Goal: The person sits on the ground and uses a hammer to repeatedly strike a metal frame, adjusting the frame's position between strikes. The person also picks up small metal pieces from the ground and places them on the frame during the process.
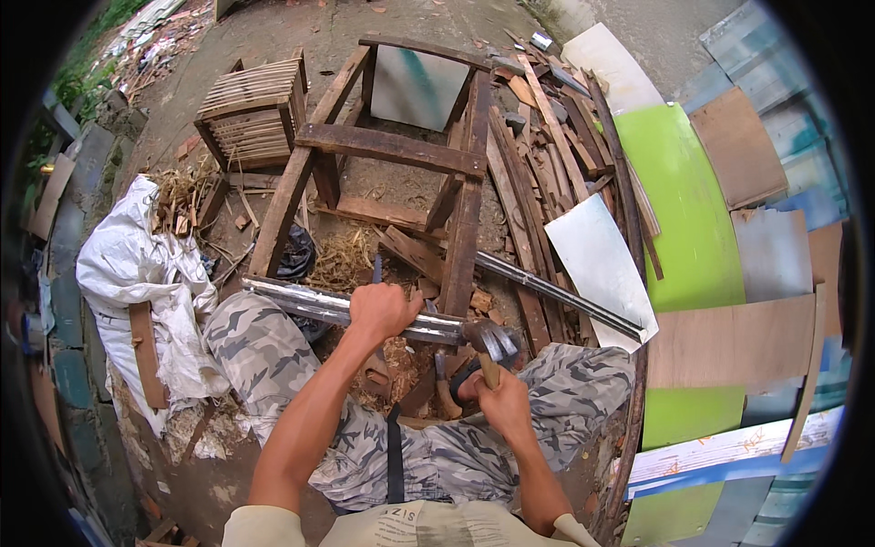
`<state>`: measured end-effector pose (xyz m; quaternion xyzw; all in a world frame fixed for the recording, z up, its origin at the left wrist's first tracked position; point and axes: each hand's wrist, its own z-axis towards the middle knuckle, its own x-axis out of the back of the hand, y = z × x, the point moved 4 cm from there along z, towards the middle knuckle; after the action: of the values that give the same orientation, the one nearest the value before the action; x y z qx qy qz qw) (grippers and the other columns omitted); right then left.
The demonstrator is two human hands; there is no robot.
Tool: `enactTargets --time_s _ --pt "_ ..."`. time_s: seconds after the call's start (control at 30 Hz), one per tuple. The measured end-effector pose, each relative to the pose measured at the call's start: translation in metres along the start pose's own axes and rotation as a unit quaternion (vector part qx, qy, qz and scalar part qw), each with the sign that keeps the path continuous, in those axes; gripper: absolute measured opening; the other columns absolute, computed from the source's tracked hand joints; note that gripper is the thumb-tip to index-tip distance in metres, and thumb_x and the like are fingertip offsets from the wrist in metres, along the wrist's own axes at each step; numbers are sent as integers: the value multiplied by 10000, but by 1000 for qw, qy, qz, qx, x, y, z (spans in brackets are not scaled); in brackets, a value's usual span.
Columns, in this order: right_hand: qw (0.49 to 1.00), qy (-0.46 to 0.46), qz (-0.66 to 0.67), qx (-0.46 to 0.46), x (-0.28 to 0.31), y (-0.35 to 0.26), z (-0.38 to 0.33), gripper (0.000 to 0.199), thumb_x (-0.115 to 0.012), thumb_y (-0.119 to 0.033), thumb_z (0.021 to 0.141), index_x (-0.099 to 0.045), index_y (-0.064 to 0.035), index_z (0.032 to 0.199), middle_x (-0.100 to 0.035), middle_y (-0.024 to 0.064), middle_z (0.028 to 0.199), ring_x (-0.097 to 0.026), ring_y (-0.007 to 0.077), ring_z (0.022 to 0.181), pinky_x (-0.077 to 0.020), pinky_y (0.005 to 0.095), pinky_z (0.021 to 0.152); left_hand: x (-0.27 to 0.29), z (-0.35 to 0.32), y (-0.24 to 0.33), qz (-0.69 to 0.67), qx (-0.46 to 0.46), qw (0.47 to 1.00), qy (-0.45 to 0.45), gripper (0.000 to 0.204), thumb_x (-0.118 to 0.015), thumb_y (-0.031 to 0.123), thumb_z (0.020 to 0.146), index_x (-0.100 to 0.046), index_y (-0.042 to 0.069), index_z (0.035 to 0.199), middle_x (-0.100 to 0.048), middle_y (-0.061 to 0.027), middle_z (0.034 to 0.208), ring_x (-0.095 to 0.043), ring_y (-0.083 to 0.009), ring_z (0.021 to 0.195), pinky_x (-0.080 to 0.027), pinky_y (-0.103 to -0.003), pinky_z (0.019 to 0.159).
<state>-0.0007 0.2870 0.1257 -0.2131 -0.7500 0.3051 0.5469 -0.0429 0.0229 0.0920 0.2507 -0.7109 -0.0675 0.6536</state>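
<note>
My left hand (383, 312) is closed over a long silvery metal strip (301, 297), its fingers curled round the far side. The strip lies across the near end of a dark wooden frame (392, 147), which looks like a small table or stool frame. In my right hand (504, 407) is a claw hammer, gripped by its wooden handle (489, 372). The hammer's metal head (493, 339) is close to the strip's right end; whether they touch I cannot tell. Between my camouflage-clad legs, another tool with a curved wooden handle (447, 387) lies partly hidden.
A slatted wooden crate (253, 114) stands at the far left, above a white sack (137, 264). Scrap timber (565, 146) is piled to the right, with a metal rail (561, 296) across it. Green and brown panels (679, 196) lie further right.
</note>
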Motion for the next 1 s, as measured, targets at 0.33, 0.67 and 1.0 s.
enactTargets --time_s 0.33,0.67,1.0 --pt "982 106 114 106 0 -10 -13 271 -662 -191 981 -633 -11 780 -628 46 633 -598 130 577 -435 298 534 0 3 8 38 -3 999 -32 633 -519 538 949 -756 4 704 -691 -243 688 -710 -402 673 -563 -473 657" --pt "984 4 136 -111 -9 50 -10 364 -746 -298 899 -626 44 921 -645 182 698 -648 352 662 -493 437 633 -2 -19 33 -62 -230 969 62 371 -687 414 915 -716 94 1100 -708 -123 1091 -653 -307 1069 -463 -428 984" --pt "973 0 170 -156 17 40 2 379 -702 -347 947 -625 7 836 -635 79 631 -563 142 460 -435 329 472 -22 -53 58 -41 -377 916 133 332 -728 360 887 -712 102 1095 -625 -98 1315 -547 -283 1281 -386 -482 1108"
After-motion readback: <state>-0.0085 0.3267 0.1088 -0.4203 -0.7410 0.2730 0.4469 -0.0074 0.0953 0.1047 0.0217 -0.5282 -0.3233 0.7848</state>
